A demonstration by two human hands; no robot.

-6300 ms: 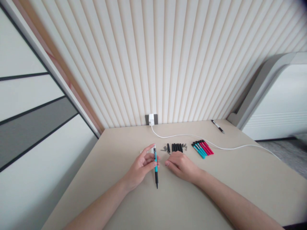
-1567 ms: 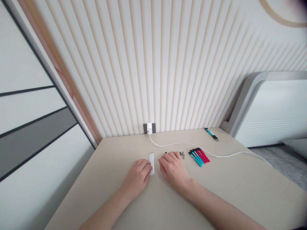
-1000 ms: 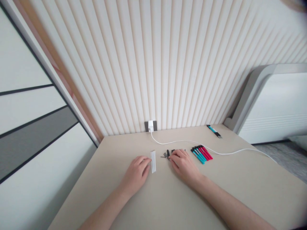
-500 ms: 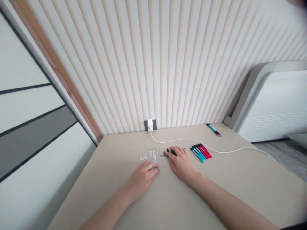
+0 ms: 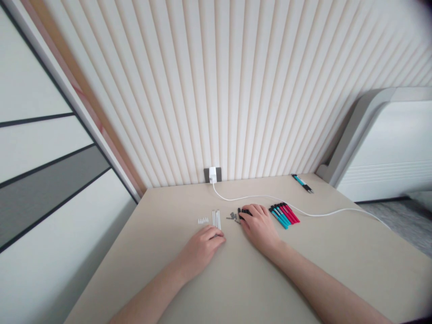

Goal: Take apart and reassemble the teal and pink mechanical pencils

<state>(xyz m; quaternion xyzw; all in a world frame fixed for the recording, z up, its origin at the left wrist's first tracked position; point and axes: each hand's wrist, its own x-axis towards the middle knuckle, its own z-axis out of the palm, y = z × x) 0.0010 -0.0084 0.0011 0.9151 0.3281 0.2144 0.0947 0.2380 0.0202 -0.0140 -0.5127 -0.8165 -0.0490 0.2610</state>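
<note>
So, what has just shifted?

The left hand [image 5: 201, 250] has slid down from beside the white rods [image 5: 216, 219] and now rests just below their lower ends, fingers loosely curled. To its upper left, a short row of small white pieces [image 5: 203, 220] lies near the rods but apart from them.

And the right hand [image 5: 259, 226]?

It's cupped low over the black pen parts [image 5: 245, 211], with the fingers close together rather than spread. They seem to touch the parts, but I can't tell whether it grips one (the fingers hide most of that row).

Is the left hand holding anything?

Nothing shows in it, though its curled fingers could hide something small, so I can't tell.

Where does everything lie?

Just below the middle of the frame, on the beige surface [image 5: 303, 274], in a rough line: white pieces, rods, grey metal bits [image 5: 232, 216], black parts, then the teal and red pens [image 5: 283, 215].

How do the rods look?

Thin, pale and straight, lying nearly parallel in a narrow bunch, their upper ends pointing toward the wall.
</note>
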